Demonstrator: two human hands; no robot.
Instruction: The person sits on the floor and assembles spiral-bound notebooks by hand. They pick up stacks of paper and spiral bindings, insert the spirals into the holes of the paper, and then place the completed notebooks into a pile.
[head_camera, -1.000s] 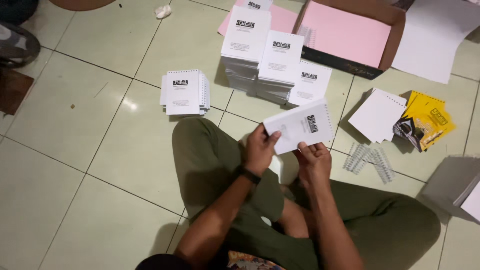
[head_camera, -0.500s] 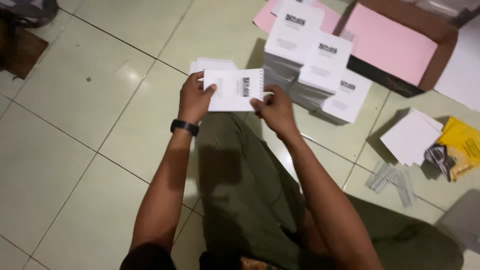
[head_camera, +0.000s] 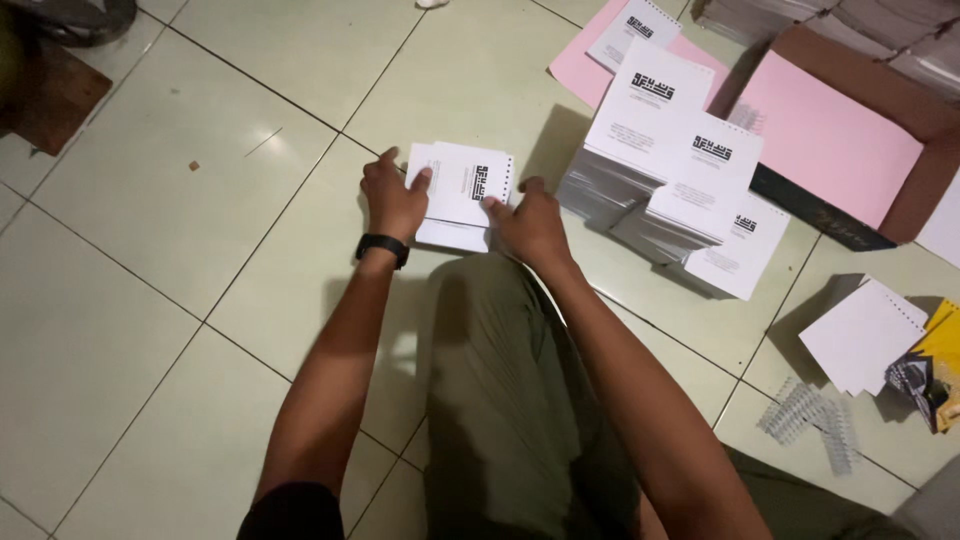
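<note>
Setting a white punched booklet (head_camera: 468, 185) onto a small stack (head_camera: 450, 232) on the tiled floor (head_camera: 200, 200), head view only. Left hand (head_camera: 393, 195) grips the booklet's left edge, thumb on top; right hand (head_camera: 528, 222) pinches its lower right corner. Neither has let go. The small stack looks only a few booklets deep, so the work seems early or midway. A much bigger pile of booklets (head_camera: 660, 190) sits just to the right, beside a pink-lined box (head_camera: 830, 140). Loose white sheets (head_camera: 865, 335) and spiral combs (head_camera: 810, 420) lie well apart. Box top cut off; the stack count is hidden under the hands; whether the booklet is bound is unclear.
</note>
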